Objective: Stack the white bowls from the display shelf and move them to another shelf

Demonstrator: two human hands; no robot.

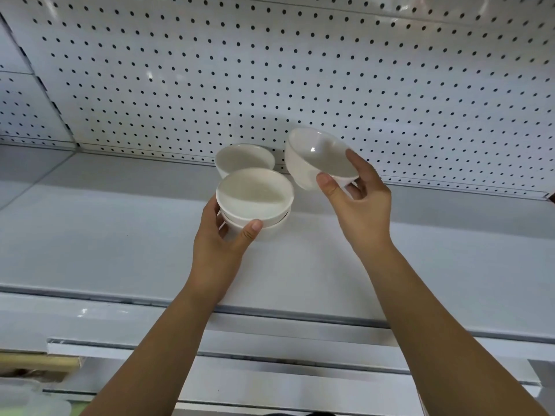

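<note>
Holding two-bowl stack (254, 196), one tilted bowl (315, 159); one rear bowl (242, 157) shelved.

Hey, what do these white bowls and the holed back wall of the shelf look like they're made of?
Bowls: probably glazed ceramic, though melamine is possible; smooth glossy white, with a bright highlight inside the raised bowl. Back wall: looks like white painted sheet metal, matte, punched with regular rows of small holes.
</note>
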